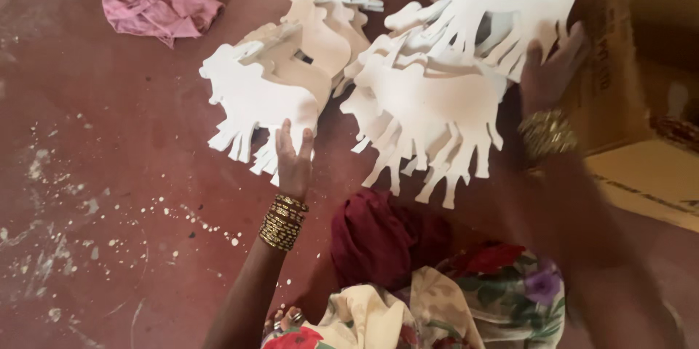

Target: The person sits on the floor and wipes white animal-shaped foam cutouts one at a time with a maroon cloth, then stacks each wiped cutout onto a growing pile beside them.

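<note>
The one camera sits on my head, looking steeply down and close at the red floor [109, 174] just ahead of my lap.

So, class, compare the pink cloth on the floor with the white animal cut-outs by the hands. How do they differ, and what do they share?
The pink cloth is soft and crumpled in a heap; the white animal cut-outs are flat and stiff with sharply cut legs. The cloth lies alone and untouched; the cut-outs overlap in piles, with the left hand and right hand on them. Both rest over the red floor.
</note>
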The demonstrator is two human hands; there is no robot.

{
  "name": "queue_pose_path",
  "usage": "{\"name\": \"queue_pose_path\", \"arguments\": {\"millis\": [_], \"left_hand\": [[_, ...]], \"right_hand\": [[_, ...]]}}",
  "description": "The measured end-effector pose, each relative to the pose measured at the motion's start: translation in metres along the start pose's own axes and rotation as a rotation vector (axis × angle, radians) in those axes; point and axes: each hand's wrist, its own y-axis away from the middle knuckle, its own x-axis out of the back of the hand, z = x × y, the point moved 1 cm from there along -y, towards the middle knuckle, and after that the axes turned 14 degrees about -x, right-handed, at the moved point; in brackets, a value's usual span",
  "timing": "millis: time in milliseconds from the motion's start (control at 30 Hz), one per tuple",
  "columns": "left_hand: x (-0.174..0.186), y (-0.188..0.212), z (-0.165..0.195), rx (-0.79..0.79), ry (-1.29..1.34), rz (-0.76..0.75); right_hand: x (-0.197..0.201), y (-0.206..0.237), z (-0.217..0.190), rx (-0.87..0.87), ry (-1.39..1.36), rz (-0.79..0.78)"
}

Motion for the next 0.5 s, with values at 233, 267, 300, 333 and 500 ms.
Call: {"name": "queue_pose_path", "arguments": {"millis": [233,267,300,333,500], "left_hand": [[-0.013,0.001,0.04,0.02,0.158,-0.116],[-0.014,0.002,0.04,0.016,0.159,-0.142],[-0.015,0.003,0.039,0.047,0.203,-0.158],[-0.016,0.004,0.038,0.079,0.247,-0.175],[-0.016,0.005,0.028,0.125,0.454,-0.17]], "right_hand": [[-0.015,-0.064,-0.02,-0.202,0.102,-0.2],[-0.017,-0.063,-0.023,-0.21,0.09,-0.17],[-0.018,-0.062,-0.026,-0.219,0.078,-0.14],[-0.019,-0.06,-0.03,-0.277,0.028,-0.137],[0.008,-0.062,-0.059,-0.402,-0.202,-0.07]]}}
